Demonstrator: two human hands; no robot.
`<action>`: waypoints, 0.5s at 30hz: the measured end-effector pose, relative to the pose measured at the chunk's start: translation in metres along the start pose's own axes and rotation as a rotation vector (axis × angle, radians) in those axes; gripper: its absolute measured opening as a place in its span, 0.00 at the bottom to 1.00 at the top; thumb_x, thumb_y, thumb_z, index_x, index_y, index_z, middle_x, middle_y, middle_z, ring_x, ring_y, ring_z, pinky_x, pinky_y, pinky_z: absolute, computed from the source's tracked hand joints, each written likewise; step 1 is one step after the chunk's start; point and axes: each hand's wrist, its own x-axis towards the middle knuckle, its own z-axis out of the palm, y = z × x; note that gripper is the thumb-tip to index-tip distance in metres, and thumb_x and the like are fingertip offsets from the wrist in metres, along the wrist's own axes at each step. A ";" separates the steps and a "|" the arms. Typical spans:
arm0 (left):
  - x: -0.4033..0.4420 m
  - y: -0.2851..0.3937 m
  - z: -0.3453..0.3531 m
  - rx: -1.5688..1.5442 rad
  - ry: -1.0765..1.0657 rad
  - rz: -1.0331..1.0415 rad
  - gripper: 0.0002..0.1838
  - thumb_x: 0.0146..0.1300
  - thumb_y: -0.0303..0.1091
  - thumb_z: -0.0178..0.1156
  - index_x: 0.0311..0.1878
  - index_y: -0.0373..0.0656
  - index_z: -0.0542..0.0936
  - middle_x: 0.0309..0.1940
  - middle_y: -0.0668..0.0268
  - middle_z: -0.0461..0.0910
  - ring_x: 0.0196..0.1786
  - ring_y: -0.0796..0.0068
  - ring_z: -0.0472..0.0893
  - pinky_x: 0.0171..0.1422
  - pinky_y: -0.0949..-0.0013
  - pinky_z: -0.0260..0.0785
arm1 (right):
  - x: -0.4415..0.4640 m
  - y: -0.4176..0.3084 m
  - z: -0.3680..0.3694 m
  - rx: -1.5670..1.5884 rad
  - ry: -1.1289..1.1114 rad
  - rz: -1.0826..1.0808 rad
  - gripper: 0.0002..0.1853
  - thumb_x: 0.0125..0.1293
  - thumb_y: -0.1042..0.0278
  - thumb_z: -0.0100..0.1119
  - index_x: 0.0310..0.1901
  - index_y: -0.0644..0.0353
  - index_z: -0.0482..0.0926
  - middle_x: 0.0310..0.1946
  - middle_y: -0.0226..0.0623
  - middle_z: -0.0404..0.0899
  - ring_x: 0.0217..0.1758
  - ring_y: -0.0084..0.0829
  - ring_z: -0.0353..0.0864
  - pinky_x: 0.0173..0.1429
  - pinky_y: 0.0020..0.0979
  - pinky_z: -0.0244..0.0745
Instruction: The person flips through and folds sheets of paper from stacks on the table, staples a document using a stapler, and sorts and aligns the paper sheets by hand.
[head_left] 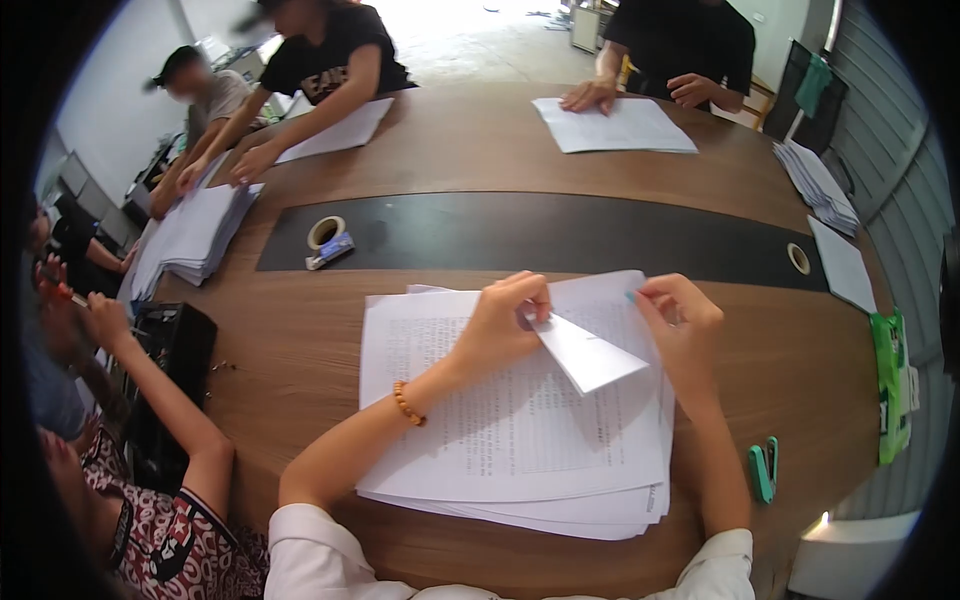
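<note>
A stack of large printed sheets [500, 430] lies on the wooden table in front of me, its lower sheets fanned out unevenly. My left hand [505, 320], above the stack's upper middle, has its fingers closed on a folded white paper [590, 358], whose pointed end hangs over the print. At the stack's upper right corner, my right hand [680, 315] pinches the corner of a sheet between thumb and index finger. A beaded bracelet [408, 403] circles my left wrist.
Beyond the stack, a tape roll [326, 233] and a blue-white box [330, 251] sit on the black strip [450, 235]. A green stapler [764, 470] lies right, near a green packet [890, 385]. Co-workers handle papers [615, 126] across the table; another sits left beside a black case [180, 350].
</note>
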 end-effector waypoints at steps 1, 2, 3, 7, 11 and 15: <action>0.000 0.002 0.000 -0.003 -0.004 -0.007 0.13 0.39 0.19 0.62 0.21 0.39 0.65 0.22 0.68 0.70 0.29 0.80 0.71 0.31 0.77 0.64 | 0.001 -0.007 -0.003 -0.009 -0.021 0.087 0.09 0.47 0.79 0.63 0.32 0.59 0.77 0.20 0.32 0.76 0.18 0.19 0.72 0.20 0.20 0.61; 0.000 0.003 -0.001 -0.006 -0.005 -0.015 0.13 0.39 0.20 0.62 0.21 0.39 0.65 0.22 0.68 0.70 0.29 0.79 0.70 0.31 0.77 0.64 | 0.002 -0.012 -0.004 0.021 -0.028 0.073 0.09 0.47 0.79 0.63 0.32 0.59 0.77 0.20 0.32 0.76 0.18 0.19 0.72 0.20 0.20 0.61; 0.000 0.002 -0.001 0.005 -0.003 0.018 0.13 0.40 0.20 0.62 0.21 0.39 0.65 0.22 0.68 0.70 0.29 0.79 0.70 0.30 0.77 0.64 | 0.004 -0.015 -0.004 0.024 -0.027 0.153 0.09 0.47 0.78 0.63 0.32 0.59 0.78 0.20 0.31 0.76 0.18 0.18 0.72 0.20 0.19 0.61; -0.002 0.006 -0.002 0.022 0.001 0.007 0.12 0.41 0.20 0.61 0.21 0.39 0.65 0.23 0.68 0.69 0.31 0.79 0.70 0.29 0.78 0.65 | 0.001 -0.003 0.000 0.059 -0.038 0.131 0.07 0.46 0.78 0.64 0.29 0.57 0.79 0.25 0.30 0.76 0.19 0.18 0.70 0.18 0.17 0.59; -0.001 0.005 0.002 0.009 0.024 0.009 0.13 0.41 0.19 0.61 0.21 0.39 0.64 0.23 0.68 0.70 0.31 0.79 0.72 0.30 0.78 0.66 | 0.001 -0.011 -0.004 -0.212 0.143 -0.266 0.07 0.43 0.77 0.65 0.25 0.54 0.79 0.26 0.31 0.71 0.18 0.20 0.67 0.16 0.17 0.58; -0.001 0.009 0.001 0.002 -0.007 -0.035 0.13 0.40 0.19 0.62 0.21 0.39 0.65 0.23 0.69 0.70 0.32 0.79 0.73 0.33 0.77 0.67 | -0.010 -0.010 -0.009 -0.344 0.099 -0.428 0.08 0.40 0.76 0.67 0.24 0.54 0.78 0.21 0.28 0.68 0.16 0.20 0.65 0.16 0.18 0.57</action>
